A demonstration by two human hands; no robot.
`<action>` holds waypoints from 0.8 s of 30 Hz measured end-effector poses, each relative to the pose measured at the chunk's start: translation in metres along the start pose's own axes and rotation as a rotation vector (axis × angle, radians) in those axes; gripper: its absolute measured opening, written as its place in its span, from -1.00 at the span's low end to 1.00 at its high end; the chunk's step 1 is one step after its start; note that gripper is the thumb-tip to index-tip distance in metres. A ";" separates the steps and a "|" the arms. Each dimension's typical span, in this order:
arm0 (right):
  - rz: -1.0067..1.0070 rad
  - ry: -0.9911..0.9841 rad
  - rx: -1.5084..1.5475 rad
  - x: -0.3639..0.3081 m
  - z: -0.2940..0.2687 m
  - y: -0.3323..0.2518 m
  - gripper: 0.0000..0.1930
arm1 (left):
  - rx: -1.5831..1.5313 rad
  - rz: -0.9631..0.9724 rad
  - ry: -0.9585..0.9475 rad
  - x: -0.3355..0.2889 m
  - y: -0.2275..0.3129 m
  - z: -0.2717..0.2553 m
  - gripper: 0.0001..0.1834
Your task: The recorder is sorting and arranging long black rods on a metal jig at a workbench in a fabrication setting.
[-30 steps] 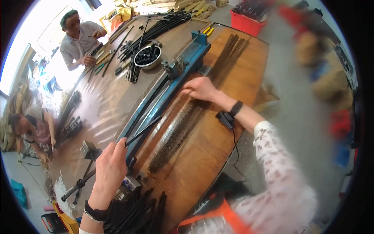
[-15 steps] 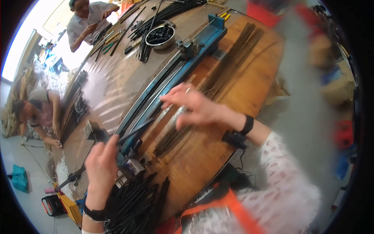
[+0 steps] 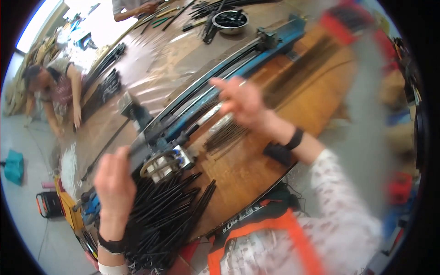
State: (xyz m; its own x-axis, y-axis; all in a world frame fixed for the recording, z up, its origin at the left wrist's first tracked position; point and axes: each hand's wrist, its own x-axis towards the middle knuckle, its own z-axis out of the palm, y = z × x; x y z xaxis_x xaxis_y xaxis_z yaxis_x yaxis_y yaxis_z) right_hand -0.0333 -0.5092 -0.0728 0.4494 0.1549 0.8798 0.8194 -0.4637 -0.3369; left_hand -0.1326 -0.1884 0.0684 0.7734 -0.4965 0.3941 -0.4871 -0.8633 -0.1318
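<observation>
My left hand point(image 3: 114, 183) is raised at the near end of a long blue metal rail fixture point(image 3: 250, 68). Its fingers are curled together beside a blurred dark piece; whether they grip it is unclear. Fingers apart and holding nothing visible, my right hand point(image 3: 245, 103) hovers over the wooden tabletop near the rail's middle. Under it lies a bundle of thin brown rods point(image 3: 293, 78). A metal clamp mechanism point(image 3: 165, 162) sits at the rail's near end. Just below it, black rods point(image 3: 169, 215) are heaped beside my left wrist.
A metal bowl point(image 3: 229, 31) of black parts stands on the far tabletop, near loose rods and tools. One person point(image 3: 52, 89) bends over the left table edge; another person's arm point(image 3: 137, 11) shows at the top. A red bin point(image 3: 343, 23) stands far right.
The view has shifted, so the table sits farther right and higher. My left hand has drawn back from the rail, and my right hand has lifted slightly with fingers spread.
</observation>
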 end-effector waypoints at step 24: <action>-0.228 -0.969 0.255 0.095 0.197 -0.069 -0.93 | -0.028 -0.508 0.176 -0.142 -0.087 -0.041 -0.76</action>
State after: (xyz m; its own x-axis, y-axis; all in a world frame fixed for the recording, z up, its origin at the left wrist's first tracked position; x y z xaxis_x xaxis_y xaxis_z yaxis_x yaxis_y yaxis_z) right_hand 0.0228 -0.2908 -0.0319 0.2752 0.9062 0.3209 0.9214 -0.1535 -0.3569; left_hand -0.2168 -0.0394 0.0614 0.8359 0.0076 0.5488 -0.0819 -0.9870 0.1383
